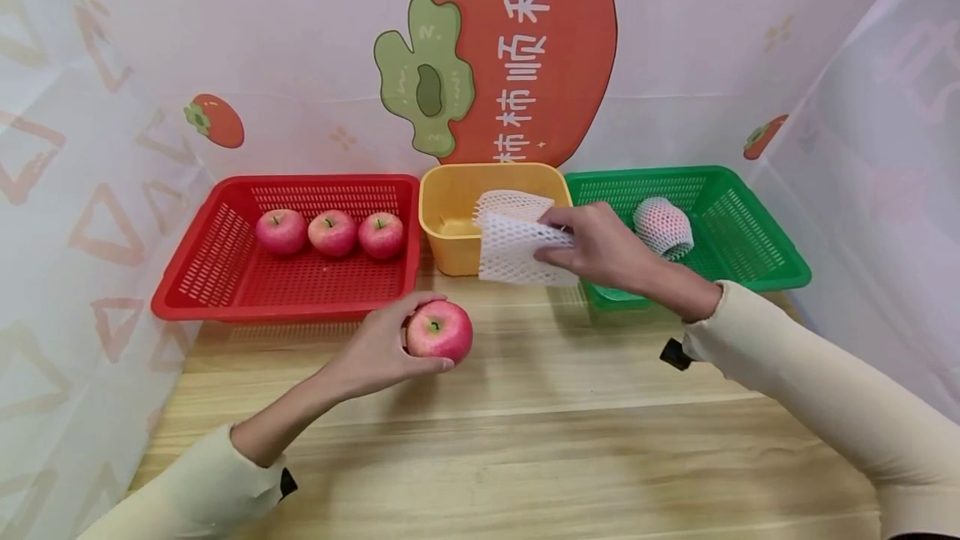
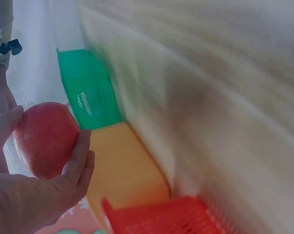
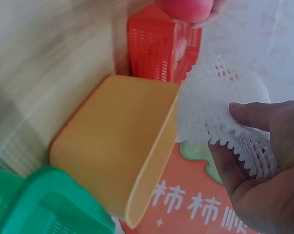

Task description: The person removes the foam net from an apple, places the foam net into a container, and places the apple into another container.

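Observation:
My left hand [image 1: 382, 348] grips a pink-red apple [image 1: 441, 332] above the wooden table, in front of the red basket. In the left wrist view, fingers and thumb curve around the apple [image 2: 47, 139]. Over the front of the yellow bin [image 1: 457, 252], my right hand [image 1: 600, 244] pinches a white foam fruit net [image 1: 521, 252]. More white netting [image 1: 513, 205] shows behind it, over the bin's opening. In the right wrist view, the foam net [image 3: 220, 102] hangs between thumb and fingers with a scalloped edge.
The red basket [image 1: 285, 304] at left holds three apples [image 1: 332, 233] in a row. At right, the green basket [image 1: 757, 252] contains one net-covered fruit [image 1: 663, 225]. Behind stands a printed cloth backdrop [image 1: 300, 48]; the wooden table [image 1: 525, 457] spreads in front.

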### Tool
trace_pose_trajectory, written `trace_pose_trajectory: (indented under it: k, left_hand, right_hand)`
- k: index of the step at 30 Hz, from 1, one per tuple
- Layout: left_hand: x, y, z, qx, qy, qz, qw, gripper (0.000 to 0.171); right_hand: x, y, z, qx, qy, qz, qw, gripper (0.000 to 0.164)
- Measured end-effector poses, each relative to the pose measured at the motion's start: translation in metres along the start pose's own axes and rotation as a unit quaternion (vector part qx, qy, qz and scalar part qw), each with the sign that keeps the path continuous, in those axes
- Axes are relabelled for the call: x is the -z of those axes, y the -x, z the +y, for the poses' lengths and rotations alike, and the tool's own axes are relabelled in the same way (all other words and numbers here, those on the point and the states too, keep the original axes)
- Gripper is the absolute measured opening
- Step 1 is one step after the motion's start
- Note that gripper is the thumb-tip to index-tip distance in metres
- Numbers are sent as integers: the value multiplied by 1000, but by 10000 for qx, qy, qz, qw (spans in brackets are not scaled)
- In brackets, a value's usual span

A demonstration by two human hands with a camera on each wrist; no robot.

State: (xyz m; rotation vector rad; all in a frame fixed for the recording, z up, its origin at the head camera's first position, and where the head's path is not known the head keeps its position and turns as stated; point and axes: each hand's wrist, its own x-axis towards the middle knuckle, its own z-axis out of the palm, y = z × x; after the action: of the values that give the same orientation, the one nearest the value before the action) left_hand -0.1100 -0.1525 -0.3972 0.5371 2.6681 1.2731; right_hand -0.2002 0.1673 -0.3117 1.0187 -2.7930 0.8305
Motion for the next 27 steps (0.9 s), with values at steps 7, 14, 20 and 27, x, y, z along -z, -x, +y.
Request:
trace_pose_trajectory:
  k: [7, 14, 20, 27]
  left_hand:
    - [32, -3, 7, 121, -317, 256, 9991, 81]
    - [64, -9, 3, 373, -721, 607, 9948, 86]
    - [93, -18, -12, 640, -895, 859, 9902, 92]
    - [124, -25, -42, 818, -983, 1111, 9855, 94]
  right_hand:
    - [11, -29, 4, -227, 4, 82, 9997, 30]
    - [16, -57, 17, -375, 125, 106, 9992, 35]
    - [16, -81, 26, -562, 297, -138, 9979, 40]
    - [3, -94, 38, -954, 470, -402, 9935, 42]
